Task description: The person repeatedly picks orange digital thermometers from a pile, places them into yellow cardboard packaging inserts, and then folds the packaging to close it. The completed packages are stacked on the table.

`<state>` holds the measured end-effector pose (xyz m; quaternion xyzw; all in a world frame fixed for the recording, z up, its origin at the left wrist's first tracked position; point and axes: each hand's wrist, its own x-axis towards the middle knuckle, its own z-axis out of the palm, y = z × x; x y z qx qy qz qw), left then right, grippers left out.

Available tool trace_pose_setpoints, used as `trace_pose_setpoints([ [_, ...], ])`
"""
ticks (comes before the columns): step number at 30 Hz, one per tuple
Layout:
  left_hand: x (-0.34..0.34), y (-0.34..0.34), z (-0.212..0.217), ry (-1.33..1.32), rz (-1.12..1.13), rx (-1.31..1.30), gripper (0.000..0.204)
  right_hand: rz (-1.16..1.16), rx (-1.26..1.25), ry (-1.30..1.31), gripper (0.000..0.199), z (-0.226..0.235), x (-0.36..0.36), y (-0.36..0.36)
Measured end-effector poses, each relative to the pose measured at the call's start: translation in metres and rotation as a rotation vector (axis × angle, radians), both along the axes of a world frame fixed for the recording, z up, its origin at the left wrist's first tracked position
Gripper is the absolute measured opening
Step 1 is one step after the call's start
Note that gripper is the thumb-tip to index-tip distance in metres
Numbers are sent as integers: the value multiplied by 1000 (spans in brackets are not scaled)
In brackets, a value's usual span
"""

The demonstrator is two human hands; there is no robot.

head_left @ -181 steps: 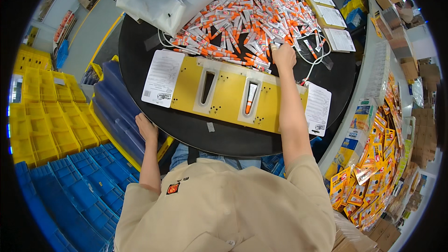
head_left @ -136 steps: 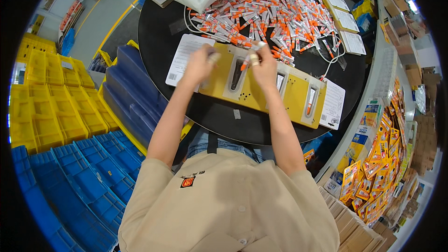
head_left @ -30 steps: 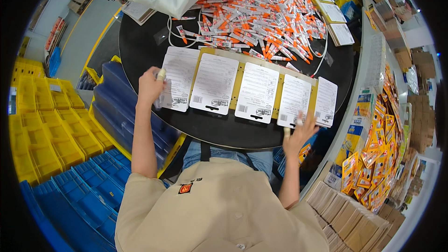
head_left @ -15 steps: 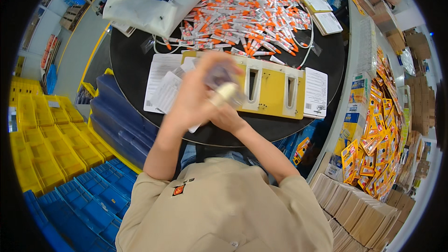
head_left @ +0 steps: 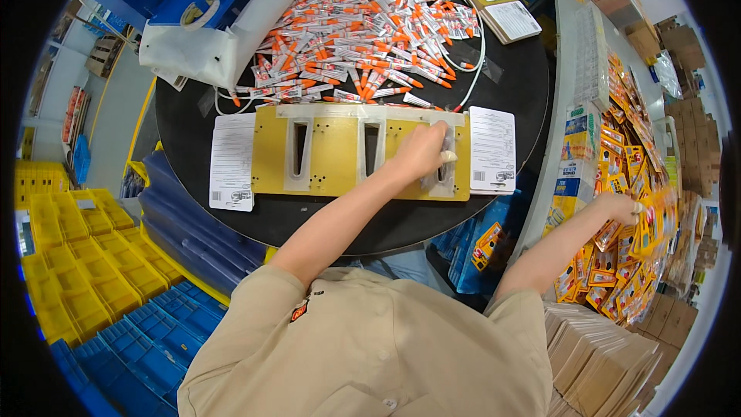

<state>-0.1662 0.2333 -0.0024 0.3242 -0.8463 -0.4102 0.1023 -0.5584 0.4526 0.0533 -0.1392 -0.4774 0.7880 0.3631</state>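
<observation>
My left hand (head_left: pixel 421 156) is closed at the right-hand slot of a yellow slotted fixture (head_left: pixel 270 162). Its fingertips hide whatever they grip there. Off to the right, my right hand (head_left: pixel 615 208) reaches into a heap of yellow-orange blister cards (head_left: pixel 610 262). Its fingers are closed at a blurred blister card (head_left: pixel 656 208) on the heap. Stacks of printed cards lie at both ends of the fixture, a left stack (head_left: pixel 231 162) and a right stack (head_left: pixel 492 150). Beyond the fixture spreads a big pile of small white tubes with orange caps (head_left: pixel 363 31).
The round black table (head_left: pixel 185 120) carries the fixture and tubes. A white cable (head_left: pixel 480 62) bounds the tubes, and more card stacks (head_left: pixel 509 22) stand behind. Yellow bins (head_left: pixel 85 239) and blue crates (head_left: pixel 139 347) are at left; brown cardboard pieces (head_left: pixel 594 347) at lower right.
My hands have parted from a blurred clear object over the fixture. The left now sits at the right slot, the right in the card heap. Loose sheets no longer show at the left stack.
</observation>
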Motion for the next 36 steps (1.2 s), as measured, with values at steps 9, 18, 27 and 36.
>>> trace_pose_setpoints([
  [9, 1, -6, -2, -233, 150, -50, 57, 1375, 1206, 592, 26, -96, 174, -246],
  [18, 75, -38, 2, -56, 232, 46, 31, 1519, 1203, 295, 23, -70, 227, -256],
  [27, 103, -46, 4, -386, 210, -194, 65, 1635, 1467, 335, 17, -61, 251, -173],
  [36, 141, -53, 12, -22, 245, 147, 41, 1603, 1943, 297, 29, -72, 266, -286],
])
